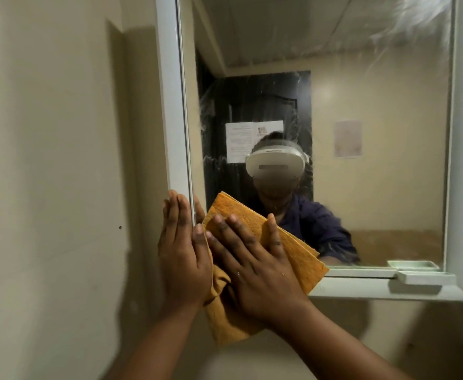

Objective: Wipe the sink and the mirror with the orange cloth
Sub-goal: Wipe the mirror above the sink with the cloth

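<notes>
Head view: flat right hand [255, 267] presses orange cloth [293, 242] on mirror [334, 105]; flat left hand [182, 253] beside it.

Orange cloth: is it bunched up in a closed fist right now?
No. The right hand lies flat with straight, spread fingers, pressing the orange cloth against the mirror near its lower left corner.
</notes>
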Demonstrator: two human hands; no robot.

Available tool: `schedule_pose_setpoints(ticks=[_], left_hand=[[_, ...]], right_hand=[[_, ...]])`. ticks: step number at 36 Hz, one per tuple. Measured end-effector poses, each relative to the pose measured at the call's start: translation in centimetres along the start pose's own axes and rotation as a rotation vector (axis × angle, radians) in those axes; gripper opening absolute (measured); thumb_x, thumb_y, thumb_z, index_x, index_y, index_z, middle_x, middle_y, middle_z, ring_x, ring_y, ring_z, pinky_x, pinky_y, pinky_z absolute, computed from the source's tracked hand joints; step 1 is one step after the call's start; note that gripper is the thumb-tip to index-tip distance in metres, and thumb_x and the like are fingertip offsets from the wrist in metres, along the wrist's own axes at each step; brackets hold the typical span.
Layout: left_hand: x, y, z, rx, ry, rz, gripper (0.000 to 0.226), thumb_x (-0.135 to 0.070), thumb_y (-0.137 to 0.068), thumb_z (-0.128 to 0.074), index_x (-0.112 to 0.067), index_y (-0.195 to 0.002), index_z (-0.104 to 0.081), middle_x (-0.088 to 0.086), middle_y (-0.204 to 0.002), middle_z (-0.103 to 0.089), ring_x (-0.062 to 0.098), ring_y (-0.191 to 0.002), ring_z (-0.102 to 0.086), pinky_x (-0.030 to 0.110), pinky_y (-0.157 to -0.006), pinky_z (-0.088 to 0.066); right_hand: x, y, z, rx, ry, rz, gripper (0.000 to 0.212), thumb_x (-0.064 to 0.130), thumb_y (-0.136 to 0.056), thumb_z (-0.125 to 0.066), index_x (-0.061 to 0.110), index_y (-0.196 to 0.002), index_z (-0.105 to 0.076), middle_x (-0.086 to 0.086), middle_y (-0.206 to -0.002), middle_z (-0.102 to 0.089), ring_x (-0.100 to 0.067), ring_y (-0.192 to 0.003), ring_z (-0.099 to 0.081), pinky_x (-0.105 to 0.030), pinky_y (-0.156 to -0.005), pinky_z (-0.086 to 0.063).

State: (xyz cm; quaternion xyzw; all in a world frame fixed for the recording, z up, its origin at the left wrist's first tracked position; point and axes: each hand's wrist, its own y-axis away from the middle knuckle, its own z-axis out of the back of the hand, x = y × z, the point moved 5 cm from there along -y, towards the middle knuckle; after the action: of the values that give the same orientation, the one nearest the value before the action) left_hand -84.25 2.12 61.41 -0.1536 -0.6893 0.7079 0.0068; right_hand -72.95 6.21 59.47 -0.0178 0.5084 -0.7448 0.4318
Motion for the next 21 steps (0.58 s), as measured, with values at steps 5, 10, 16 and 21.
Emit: schedule_pose_setpoints(ticks=[5, 10, 16, 21], left_hand=[[-0.2, 1.4, -0.2, 0.066, -0.021, 0.015, 0.061, -0.043, -0.099, -0.022, -0.005, -0.144, -0.006, 0.007, -0.153, -0.012, 0.003, -0.144, 0.001, 0.018, -0.117, -0.005], [-0.4, 2.8, -0.4, 0.159, -0.168, 0.050, 0.071, -0.055, -0.096, -0.012, -0.010, -0.148, 0.001, 0.008, -0.155, -0.003, 0.008, -0.145, 0.009, 0.028, -0.116, 0.001], [-0.7, 4.2, -1.4, 0.233, -0.304, 0.114, 0.072, -0.062, -0.092, -0.006, -0.021, -0.146, 0.018, -0.001, -0.156, 0.020, 0.013, -0.144, 0.017, 0.043, -0.113, 0.011], [-1.2, 5.3, -2.1, 0.265, -0.377, 0.053, 0.076, -0.061, -0.093, -0.007, -0.012, -0.148, 0.010, 0.004, -0.156, 0.019, 0.020, -0.145, 0.012, 0.051, -0.112, 0.011]], right_hand=[[-1.7, 1.5, 0.5, -0.013, 0.013, -0.028, 0.063, 0.051, -0.093, -0.030, 0.021, -0.148, -0.024, -0.004, -0.157, -0.019, -0.022, -0.145, -0.013, -0.063, -0.110, -0.007], [-3.1, 3.0, 0.6, -0.012, 0.032, -0.100, 0.064, 0.052, -0.093, -0.029, 0.023, -0.149, -0.022, -0.003, -0.158, -0.013, -0.023, -0.146, -0.009, -0.061, -0.112, -0.002], [-4.7, 4.7, 1.0, -0.023, 0.027, -0.203, 0.060, 0.052, -0.097, -0.014, 0.023, -0.149, -0.023, -0.001, -0.158, -0.013, -0.022, -0.146, -0.009, -0.064, -0.110, -0.008], [-7.4, 7.6, 1.7, -0.032, 0.074, -0.340, 0.063, 0.055, -0.095, -0.011, 0.022, -0.149, -0.020, -0.004, -0.159, -0.010, -0.025, -0.146, -0.008, -0.061, -0.111, -0.007]])
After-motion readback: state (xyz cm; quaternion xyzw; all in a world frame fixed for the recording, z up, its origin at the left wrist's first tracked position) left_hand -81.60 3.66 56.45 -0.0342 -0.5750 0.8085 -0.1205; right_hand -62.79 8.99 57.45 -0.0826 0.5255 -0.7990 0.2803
